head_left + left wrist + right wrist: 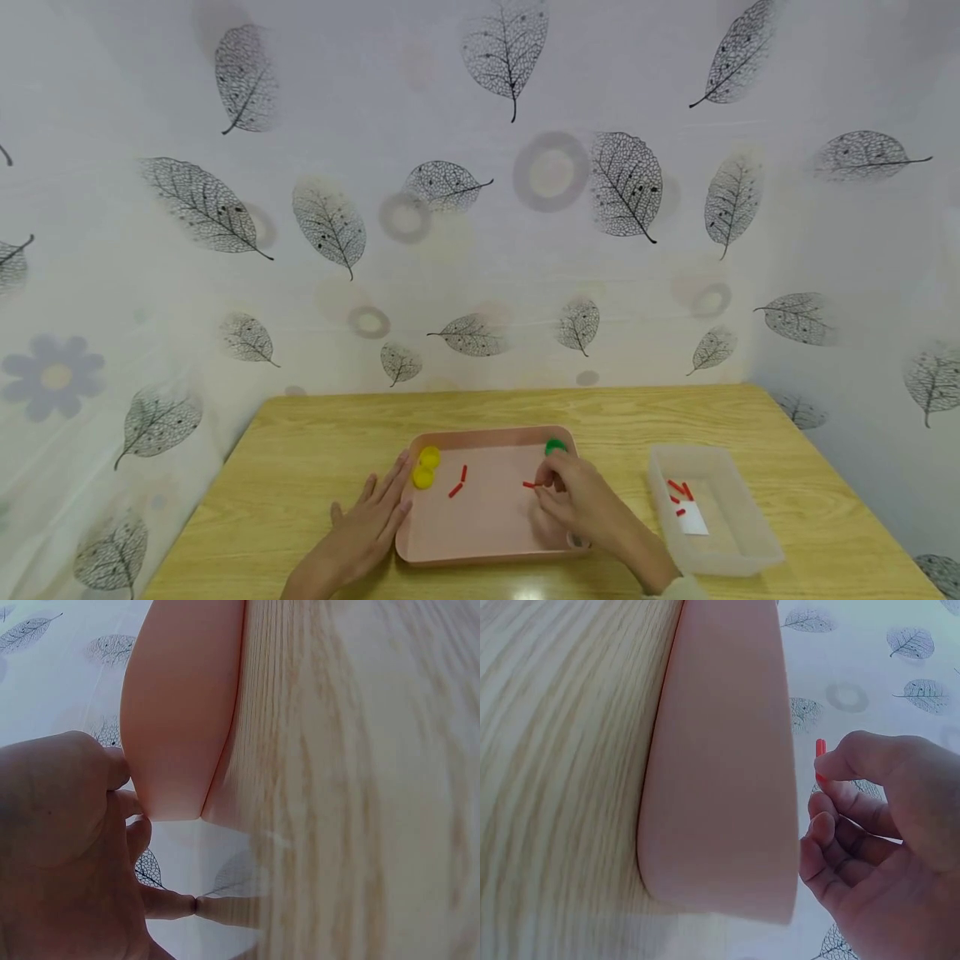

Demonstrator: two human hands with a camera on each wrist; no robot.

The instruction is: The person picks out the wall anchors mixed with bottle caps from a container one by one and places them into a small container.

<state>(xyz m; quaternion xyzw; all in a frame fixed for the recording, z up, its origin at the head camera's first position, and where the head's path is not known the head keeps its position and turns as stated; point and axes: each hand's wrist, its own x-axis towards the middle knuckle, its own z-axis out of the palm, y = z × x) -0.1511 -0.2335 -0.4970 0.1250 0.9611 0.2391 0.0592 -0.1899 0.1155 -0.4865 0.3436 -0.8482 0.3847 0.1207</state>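
A shallow pink tray (487, 521) lies on the wooden table. Between thumb and forefinger my right hand (581, 500) pinches a short red stick (820, 759) over the tray's right side; the other fingers are loosely bent in the right wrist view. My left hand (367, 521) lies against the tray's left rim with fingers extended. Two more red sticks (456, 490) form an angle on the tray floor. Two yellow round pieces (423, 477) sit in the back left corner, and a green round piece (555, 447) is at the back right, partly behind my right hand.
To the right of the tray stands a translucent plastic box (738, 525). Inside it are several red sticks (687, 492) and a white card (693, 519). Behind the wooden table (315, 433) hangs a leaf-patterned sheet (480, 267), which also covers both sides.
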